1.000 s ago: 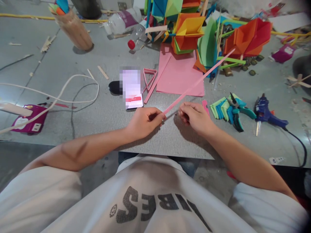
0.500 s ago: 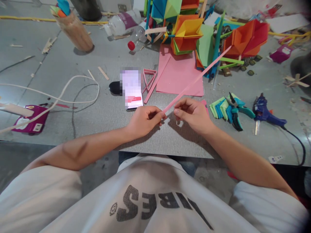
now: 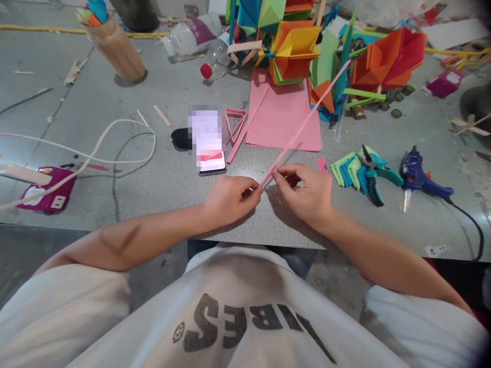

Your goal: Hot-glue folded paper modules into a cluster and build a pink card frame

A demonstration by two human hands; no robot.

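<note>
Long pink paper strip [image 3: 303, 122] pinched at its near end by left hand [image 3: 230, 199], right hand [image 3: 307, 191] fingertips closed on it just beside, near the table's [image 3: 115, 128] front edge.

The work surface is a grey tabletop [image 3: 115, 122] with a fine woven texture and a straight near edge. Beneath that edge, a darker grey concrete floor [image 3: 23, 255] is visible. Lighting is even and diffuse, producing soft shadows and a faint sheen near the centre. Walls and windows are out of view.
</note>
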